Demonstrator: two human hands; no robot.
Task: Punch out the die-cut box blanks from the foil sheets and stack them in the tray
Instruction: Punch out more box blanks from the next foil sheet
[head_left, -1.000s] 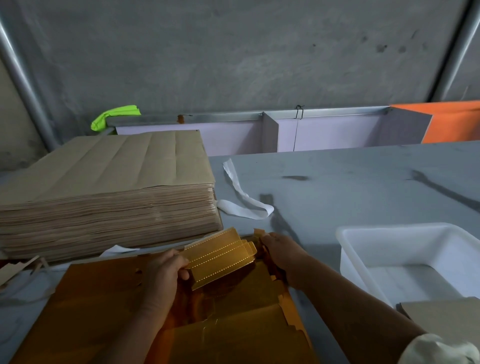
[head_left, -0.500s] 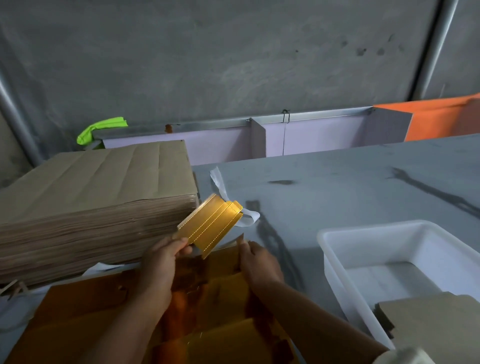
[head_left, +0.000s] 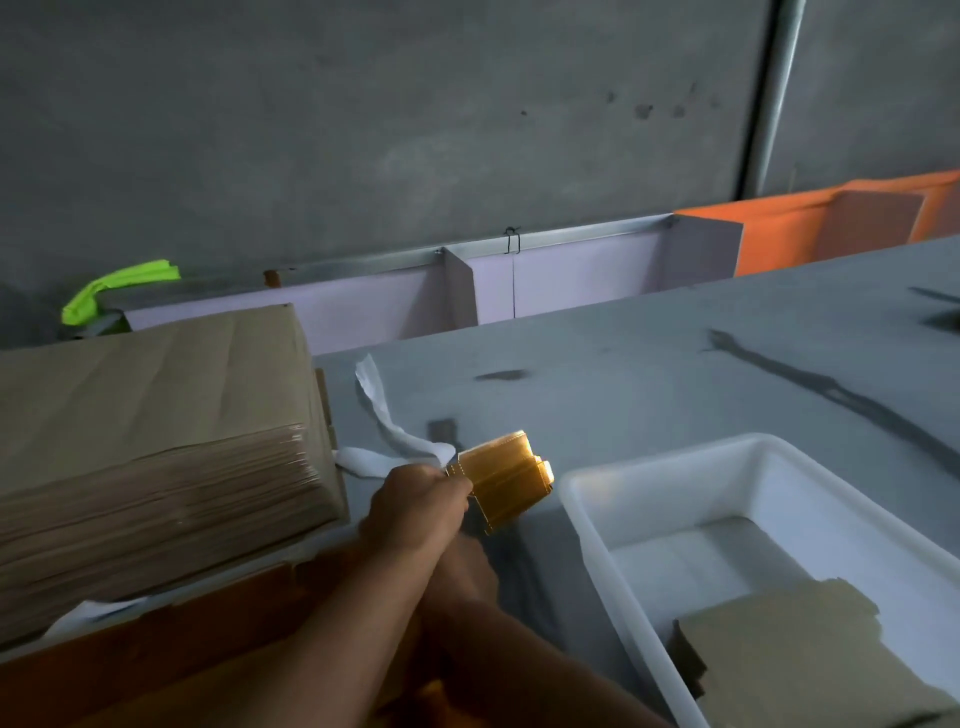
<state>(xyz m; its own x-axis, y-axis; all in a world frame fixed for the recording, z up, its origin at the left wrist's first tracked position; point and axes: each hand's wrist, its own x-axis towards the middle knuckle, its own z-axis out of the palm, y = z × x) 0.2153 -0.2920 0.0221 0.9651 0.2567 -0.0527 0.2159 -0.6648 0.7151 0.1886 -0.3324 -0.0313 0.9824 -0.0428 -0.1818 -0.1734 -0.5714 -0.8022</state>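
— Shifted right: blank (head_left: 506, 486), off the sheet (head_left: 182, 665), now over the counter (head_left: 623, 374) just left of the tray (head_left: 587, 519), presumably for stacking.
— Hands?
— Noted: left hand (head_left: 415, 506) pinches its edge; right hand (head_left: 465, 569) mostly hidden, cannot tell.

grey table (head_left: 649, 395), sheet stack (head_left: 145, 431), white tray (head_left: 587, 499)

sheet stack (head_left: 156, 426) left, tray (head_left: 586, 512) right, gap between
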